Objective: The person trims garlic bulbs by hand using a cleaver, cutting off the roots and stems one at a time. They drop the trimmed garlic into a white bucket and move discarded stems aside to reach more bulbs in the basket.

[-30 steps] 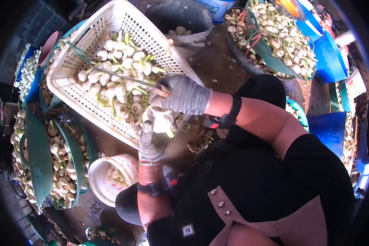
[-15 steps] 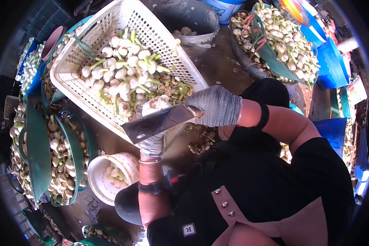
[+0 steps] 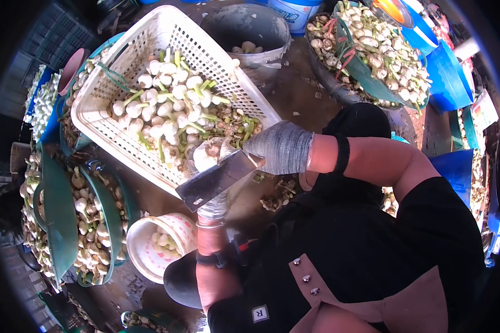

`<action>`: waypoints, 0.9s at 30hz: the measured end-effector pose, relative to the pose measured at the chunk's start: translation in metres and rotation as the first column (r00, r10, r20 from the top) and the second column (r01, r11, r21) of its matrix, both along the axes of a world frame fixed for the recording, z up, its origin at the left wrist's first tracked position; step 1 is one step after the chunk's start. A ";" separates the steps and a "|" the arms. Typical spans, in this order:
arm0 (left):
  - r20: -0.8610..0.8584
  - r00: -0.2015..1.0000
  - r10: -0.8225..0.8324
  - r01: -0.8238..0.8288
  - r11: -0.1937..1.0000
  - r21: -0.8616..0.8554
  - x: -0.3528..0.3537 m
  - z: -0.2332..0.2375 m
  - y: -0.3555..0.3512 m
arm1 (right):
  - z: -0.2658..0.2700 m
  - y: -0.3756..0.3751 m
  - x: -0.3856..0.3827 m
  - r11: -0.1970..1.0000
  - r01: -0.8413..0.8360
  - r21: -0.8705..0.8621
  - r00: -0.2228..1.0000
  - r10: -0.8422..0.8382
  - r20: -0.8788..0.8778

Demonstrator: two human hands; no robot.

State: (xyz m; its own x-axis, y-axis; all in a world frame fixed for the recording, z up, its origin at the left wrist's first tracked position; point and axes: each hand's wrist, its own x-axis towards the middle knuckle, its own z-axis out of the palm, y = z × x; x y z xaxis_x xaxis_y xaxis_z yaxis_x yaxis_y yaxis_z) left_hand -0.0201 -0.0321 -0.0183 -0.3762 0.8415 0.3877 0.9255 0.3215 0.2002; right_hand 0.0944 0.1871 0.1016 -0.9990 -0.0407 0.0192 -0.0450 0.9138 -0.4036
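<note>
Right hand (image 3: 283, 147) closed on cleaver (image 3: 219, 177) beside basket (image 3: 200, 53), left hand (image 3: 214, 206) mostly hidden behind its blade, gripping half-seen garlic bulb (image 3: 208, 155)

Open-air produce-sorting yard: a white plastic basket (image 3: 222, 66) heaped with trimmed white bulbs (image 3: 166, 111) stood just beyond the gloved fingers (image 3: 272, 150). Green baskets (image 3: 55, 216) of untrimmed bulbs lay off to their left. A grey bucket (image 3: 244, 28), blue tubs (image 3: 447, 72) and scraps on the bare, damp ground (image 3: 294, 89) crowded farther beyond them.
</note>
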 end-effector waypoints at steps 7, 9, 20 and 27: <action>0.079 0.994 0.077 -0.076 0.997 -0.014 -0.003 0.005 0.009 | -0.031 0.004 -0.010 0.993 0.028 -0.111 0.982 -0.049 -0.185; -0.115 0.974 0.196 -0.194 0.981 0.032 0.000 0.026 0.022 | -0.035 0.002 -0.012 0.991 0.078 -0.107 0.964 -0.102 -0.245; 0.290 0.951 0.104 -0.253 0.801 0.542 0.022 0.079 0.055 | -0.037 0.040 -0.028 0.923 0.341 -0.179 0.930 -0.359 -0.080; 0.015 0.982 0.187 -0.188 0.977 0.101 -0.004 0.012 0.006 | 0.013 -0.010 -0.008 0.983 0.055 -0.175 0.996 -0.066 -0.057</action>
